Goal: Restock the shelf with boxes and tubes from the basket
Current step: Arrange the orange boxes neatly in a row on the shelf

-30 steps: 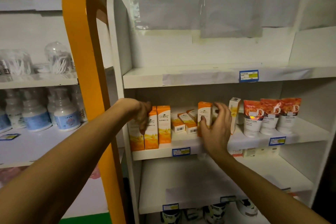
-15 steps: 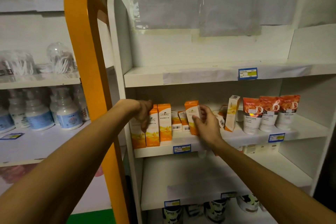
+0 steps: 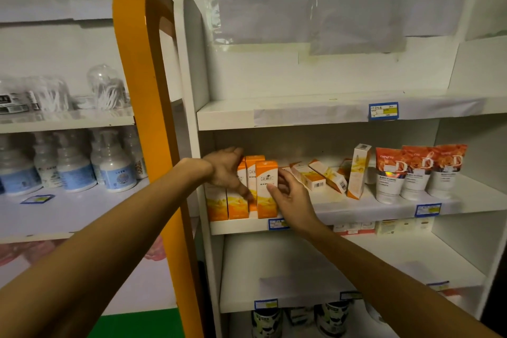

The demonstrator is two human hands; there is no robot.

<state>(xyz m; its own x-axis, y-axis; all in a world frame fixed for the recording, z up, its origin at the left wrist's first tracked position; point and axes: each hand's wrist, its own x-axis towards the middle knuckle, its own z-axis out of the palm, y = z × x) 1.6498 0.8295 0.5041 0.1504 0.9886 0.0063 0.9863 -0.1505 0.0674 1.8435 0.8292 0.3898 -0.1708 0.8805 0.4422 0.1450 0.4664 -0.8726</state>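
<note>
On the middle white shelf (image 3: 343,207) a row of upright orange boxes (image 3: 237,206) stands at the left end. My right hand (image 3: 290,195) holds the front orange box (image 3: 266,189) upright against that row. My left hand (image 3: 226,170) rests flat on the tops and sides of the row, its fingers spread. Further right, several orange-and-white boxes (image 3: 315,177) lie flat. One tall box (image 3: 358,170) leans upright beside them. Three orange-and-white tubes (image 3: 419,170) stand cap-down at the right end. The basket is out of view.
An orange curved frame (image 3: 145,85) divides this unit from a left shelf holding pump bottles (image 3: 112,164) and cotton-swab tubs (image 3: 107,88). The shelf above (image 3: 301,114) carries only a blue price tag (image 3: 383,111). Dark jars (image 3: 332,320) sit at the bottom.
My right hand has carried an orange box leftward along the shelf and set it upright against the row. My left hand stays on that row.
</note>
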